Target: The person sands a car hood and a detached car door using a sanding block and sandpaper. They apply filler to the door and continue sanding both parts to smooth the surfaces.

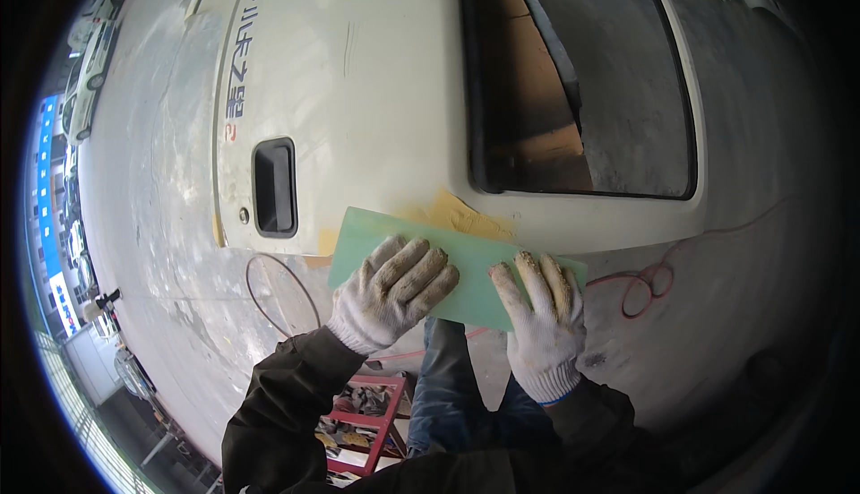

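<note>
At a door (pixel 394 91) with blue-and-red lettering (pixel 238 68), left hand (pixel 391 290) and right hand (pixel 544 319) (gloved) clasp a green sheet (pixel 475 272).

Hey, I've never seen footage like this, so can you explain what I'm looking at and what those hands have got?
Sure. There's no machine here, just a person seen from their own head: a wide camera worn there looks down, so edges bend and the corners go dark. It's a single picture, and its left is the person's left.

The left hand and right hand wear stained white gloves. Both hold a green sheet, fingers across its top and thumbs out of sight.

The big pale surface is a vehicle door with a dark handle and a window opening. Beside the sheet, yellow patches show near the door's edge. On the floor below stands a red rack with odds and ends in it.
</note>
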A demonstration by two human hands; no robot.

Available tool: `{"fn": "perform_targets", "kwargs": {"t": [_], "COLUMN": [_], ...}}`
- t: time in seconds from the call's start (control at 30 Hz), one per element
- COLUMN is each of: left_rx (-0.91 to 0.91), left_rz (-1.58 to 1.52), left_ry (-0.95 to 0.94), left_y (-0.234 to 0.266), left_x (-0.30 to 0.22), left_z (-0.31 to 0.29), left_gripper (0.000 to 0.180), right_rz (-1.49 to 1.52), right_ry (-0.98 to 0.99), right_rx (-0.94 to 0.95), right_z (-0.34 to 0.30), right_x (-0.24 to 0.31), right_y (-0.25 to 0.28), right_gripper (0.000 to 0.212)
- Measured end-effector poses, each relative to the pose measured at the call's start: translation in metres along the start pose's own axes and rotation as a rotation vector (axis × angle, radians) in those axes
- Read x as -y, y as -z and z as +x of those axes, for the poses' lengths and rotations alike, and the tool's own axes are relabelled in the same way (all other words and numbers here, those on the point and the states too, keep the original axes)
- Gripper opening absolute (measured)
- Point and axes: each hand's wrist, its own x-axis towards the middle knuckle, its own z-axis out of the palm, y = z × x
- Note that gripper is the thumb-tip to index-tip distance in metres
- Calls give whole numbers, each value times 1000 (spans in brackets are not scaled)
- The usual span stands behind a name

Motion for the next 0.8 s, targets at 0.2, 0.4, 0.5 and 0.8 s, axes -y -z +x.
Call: {"fn": "perform_targets", "kwargs": {"t": [0.2, 0.4, 0.5, 0.8], "left_rx": [110, 181, 213, 247], "left_rz": [-159, -150, -201, -40], "left_ry": [-123, -88, -79, -11], "left_y": [8, 16, 12, 2], "left_x": [8, 15, 2, 15], "left_z": [-21, -25, -30, -20], "left_gripper": [56, 58, 62, 66], "right_rz": [3, -91, -79, -67], "right_ry": [-136, -132, -182, -142], "right_rx": [70, -55, 24, -28], "right_z": [-24, -39, -35, 4], "right_x": [40, 48, 58, 45], "right_y": [-11, -36, -32, -35], "right_gripper": [48, 45, 45, 43]}}
